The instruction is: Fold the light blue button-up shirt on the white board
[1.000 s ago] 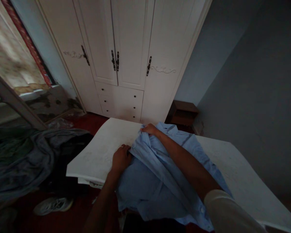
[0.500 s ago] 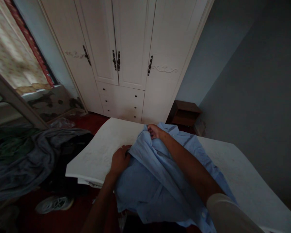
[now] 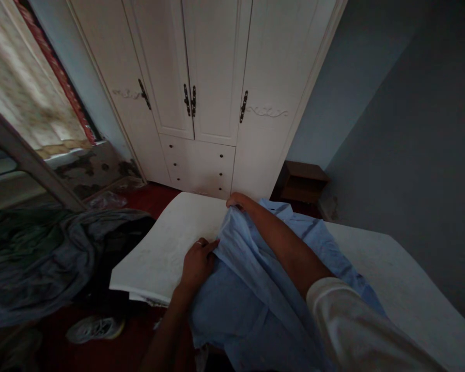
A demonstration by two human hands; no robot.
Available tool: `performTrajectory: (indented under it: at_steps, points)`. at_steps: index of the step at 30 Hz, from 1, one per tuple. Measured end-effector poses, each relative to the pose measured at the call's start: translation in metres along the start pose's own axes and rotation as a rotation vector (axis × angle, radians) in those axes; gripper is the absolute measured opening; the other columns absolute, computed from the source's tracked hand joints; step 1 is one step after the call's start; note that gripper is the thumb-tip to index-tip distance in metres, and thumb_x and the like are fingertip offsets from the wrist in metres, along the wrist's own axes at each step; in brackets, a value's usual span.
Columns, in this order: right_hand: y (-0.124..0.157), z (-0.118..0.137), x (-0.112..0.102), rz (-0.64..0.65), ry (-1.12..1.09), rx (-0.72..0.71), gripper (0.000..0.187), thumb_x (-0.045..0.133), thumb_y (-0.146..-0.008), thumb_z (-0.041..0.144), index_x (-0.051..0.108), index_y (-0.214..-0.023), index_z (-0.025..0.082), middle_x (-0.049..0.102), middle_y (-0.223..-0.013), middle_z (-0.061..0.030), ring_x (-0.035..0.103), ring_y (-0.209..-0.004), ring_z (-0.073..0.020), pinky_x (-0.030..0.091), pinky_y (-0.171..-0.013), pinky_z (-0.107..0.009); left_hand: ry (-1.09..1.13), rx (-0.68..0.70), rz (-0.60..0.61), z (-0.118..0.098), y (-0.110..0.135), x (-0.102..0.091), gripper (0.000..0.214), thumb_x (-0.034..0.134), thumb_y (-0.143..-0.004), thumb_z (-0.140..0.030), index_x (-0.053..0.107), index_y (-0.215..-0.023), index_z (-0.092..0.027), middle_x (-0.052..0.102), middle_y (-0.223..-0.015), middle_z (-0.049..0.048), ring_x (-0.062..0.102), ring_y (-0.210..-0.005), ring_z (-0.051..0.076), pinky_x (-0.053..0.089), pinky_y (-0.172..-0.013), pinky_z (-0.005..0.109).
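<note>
A light blue shirt (image 3: pixel 256 289) lies spread on a white table (image 3: pixel 166 243), its lower part hanging over the near edge. My left hand (image 3: pixel 197 263) pinches the shirt's left edge, fingers closed on the cloth. My right hand (image 3: pixel 238 201) reaches across to the far side and grips a lifted fold of the same shirt near the collar. My right forearm lies over the shirt, and a white sleeve (image 3: pixel 352 330) covers my upper arm.
A white wardrobe (image 3: pixel 213 93) with drawers stands behind the table. A small brown stand (image 3: pixel 304 181) sits in the corner by the grey wall. A heap of dark clothes (image 3: pixel 50 253) and a pale shoe (image 3: pixel 95 328) lie on the red floor at left.
My right hand has lifted its fold of the shirt slightly up and away. My left hand keeps its grip on the left edge. The view has shifted a little.
</note>
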State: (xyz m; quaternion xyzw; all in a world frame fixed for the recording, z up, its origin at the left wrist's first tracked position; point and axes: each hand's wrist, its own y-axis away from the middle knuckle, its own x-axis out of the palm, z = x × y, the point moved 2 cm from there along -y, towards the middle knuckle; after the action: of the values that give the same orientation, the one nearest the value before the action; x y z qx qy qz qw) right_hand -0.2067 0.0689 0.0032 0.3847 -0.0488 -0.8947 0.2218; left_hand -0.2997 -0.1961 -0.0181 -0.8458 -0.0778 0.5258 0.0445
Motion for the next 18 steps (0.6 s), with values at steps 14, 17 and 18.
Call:
performTrajectory:
  at_steps: [14, 17, 18]
  points:
    - [0.012, -0.046, 0.007, -0.182, -0.217, 0.036, 0.025, 0.076, -0.072, 0.032, 0.067, -0.078, 0.01, 0.068, -0.076, -0.0027, 0.064, -0.082, -0.0164, 0.047, -0.071, -0.023, 0.291, -0.064, -0.02, 0.004, -0.002, -0.009, 0.04, 0.037, -0.09, -0.025, 0.072, -0.108, -0.02, 0.067, -0.094, 0.0063, 0.062, -0.09, 0.019, 0.047, -0.086, 0.03]
    - [0.012, -0.044, 0.006, -0.177, -0.246, -0.006, 0.021, 0.077, -0.068, 0.027, 0.067, -0.078, 0.012, 0.066, -0.068, -0.0009, 0.064, -0.073, -0.0143, 0.047, -0.068, -0.022, 0.343, -0.22, 0.027, 0.006, -0.011, -0.013, 0.042, 0.037, -0.093, -0.041, 0.073, -0.091, -0.019, 0.07, -0.083, 0.0043, 0.064, -0.079, 0.018, 0.047, -0.072, 0.027]
    - [0.013, -0.043, 0.004, -0.151, -0.258, -0.017, 0.021, 0.077, -0.068, 0.025, 0.067, -0.081, 0.011, 0.066, -0.067, -0.0014, 0.064, -0.07, -0.0137, 0.048, -0.066, -0.022, 0.324, -0.27, 0.036, 0.007, -0.015, -0.014, 0.039, 0.044, -0.09, -0.046, 0.071, -0.09, -0.018, 0.07, -0.08, 0.0039, 0.064, -0.076, 0.019, 0.046, -0.068, 0.027]
